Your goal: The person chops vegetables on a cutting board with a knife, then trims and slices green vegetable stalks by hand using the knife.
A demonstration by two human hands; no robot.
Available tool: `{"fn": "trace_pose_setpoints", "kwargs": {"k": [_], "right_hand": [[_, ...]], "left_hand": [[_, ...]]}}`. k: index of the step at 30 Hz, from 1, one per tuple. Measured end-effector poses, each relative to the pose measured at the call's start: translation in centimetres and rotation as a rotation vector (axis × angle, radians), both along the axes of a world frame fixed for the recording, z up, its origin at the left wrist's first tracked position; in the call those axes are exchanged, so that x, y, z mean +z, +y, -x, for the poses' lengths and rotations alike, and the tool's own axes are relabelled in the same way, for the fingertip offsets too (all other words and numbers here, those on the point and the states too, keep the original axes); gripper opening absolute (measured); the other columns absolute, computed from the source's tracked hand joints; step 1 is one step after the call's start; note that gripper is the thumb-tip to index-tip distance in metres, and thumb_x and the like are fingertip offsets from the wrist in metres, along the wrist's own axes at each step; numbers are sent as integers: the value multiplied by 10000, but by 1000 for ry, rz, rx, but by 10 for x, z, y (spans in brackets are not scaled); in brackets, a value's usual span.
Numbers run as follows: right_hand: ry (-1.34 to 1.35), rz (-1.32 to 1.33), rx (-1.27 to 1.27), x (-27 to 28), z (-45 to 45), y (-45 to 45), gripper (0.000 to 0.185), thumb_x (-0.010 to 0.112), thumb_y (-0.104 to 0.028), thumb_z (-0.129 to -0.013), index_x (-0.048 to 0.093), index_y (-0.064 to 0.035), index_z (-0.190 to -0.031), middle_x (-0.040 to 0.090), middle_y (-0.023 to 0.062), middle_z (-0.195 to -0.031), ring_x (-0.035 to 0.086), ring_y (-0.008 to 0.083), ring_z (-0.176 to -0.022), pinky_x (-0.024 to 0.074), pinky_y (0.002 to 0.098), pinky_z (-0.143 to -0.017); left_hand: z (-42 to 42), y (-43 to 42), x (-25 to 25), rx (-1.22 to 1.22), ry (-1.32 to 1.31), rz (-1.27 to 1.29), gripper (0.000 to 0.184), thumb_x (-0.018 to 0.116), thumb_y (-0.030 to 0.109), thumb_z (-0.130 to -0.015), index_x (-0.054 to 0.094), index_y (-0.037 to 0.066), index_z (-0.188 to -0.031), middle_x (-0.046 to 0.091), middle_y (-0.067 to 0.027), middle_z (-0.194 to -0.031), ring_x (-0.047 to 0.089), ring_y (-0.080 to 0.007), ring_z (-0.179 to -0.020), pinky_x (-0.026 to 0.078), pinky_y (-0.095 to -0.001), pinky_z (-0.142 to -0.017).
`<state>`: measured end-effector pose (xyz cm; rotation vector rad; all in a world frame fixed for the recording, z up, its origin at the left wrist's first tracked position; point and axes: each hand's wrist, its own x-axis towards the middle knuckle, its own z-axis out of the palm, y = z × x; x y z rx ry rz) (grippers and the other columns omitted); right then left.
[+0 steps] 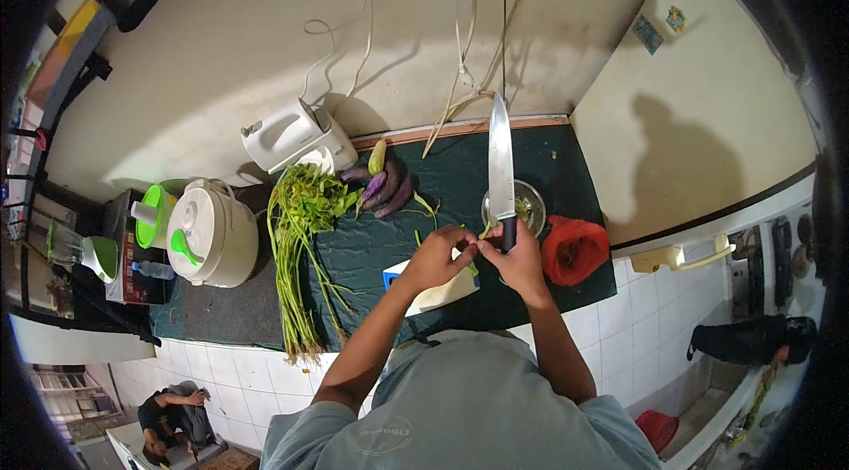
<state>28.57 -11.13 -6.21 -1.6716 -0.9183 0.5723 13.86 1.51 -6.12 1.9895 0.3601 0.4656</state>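
Note:
In the head view, my right hand (516, 263) is closed round the black handle of a large kitchen knife (501, 156), its blade pointing up and away toward the wall. My left hand (439, 258) is closed in a pinch, its fingertips meeting those of the right hand. A small bit of pale green shows by the fingers, too small to name. Just beyond the hands stands a metal bowl (538, 206) with green pieces inside, partly hidden by the knife. Under my left wrist lies a white board with a blue edge (447, 295).
Long-stemmed leafy greens (301, 240) and purple eggplants (389, 190) lie left on the dark green cloth (354, 249). A red plastic bag (575, 251) stands right. A white mixer (296, 136) and rice cooker (210, 236) stand further left. Another person (177, 421) sits lower left.

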Motion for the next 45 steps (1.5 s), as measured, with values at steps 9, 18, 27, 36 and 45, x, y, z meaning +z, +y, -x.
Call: {"fn": "trace_pose_setpoints", "kwargs": {"k": [9,18,27,36,45], "right_hand": [[55,27,3,6,4,1,347,801,-81,-784,502,-45,-955,590,20,-786,591,110,-692,491,292,-637],[95,-36,-126,-7,-18,-5,349,816,-95,-785,508,-60,-944,584,11,-790,578,110,-689,484,292,-647],[67,-5,-176,-2,-14,-6,340,812,-93,-786,507,-59,-932,608,17,-789,582,106,-694,478,287,-633],[156,-44,-179,-12,-11,-16,333,809,-94,-782,511,-51,-922,619,14,-783,576,91,-689,475,281,-630],[94,37,-169,-21,5,-37,335,808,-97,-779,509,-51,-925,643,36,-788,590,98,-681,484,284,-631]], "left_hand": [[-5,-3,-27,86,-1,246,150,669,115,-858,665,-11,-939,683,-129,-875,671,-229,-768,539,-335,-688],[-9,40,-106,428,289,212,310,690,165,-879,683,0,-1141,719,-177,-1083,706,-235,-1005,522,-326,-870],[-13,10,-19,-166,44,472,312,624,193,-976,653,-1,-1219,713,-136,-1105,682,-224,-1035,523,-331,-880],[1,-9,-28,-44,16,417,197,636,113,-967,687,-27,-1097,720,-93,-950,702,-170,-917,536,-303,-833],[-6,-14,-41,54,186,308,230,652,161,-943,711,-37,-1042,744,-106,-916,714,-171,-909,557,-321,-794]]}}
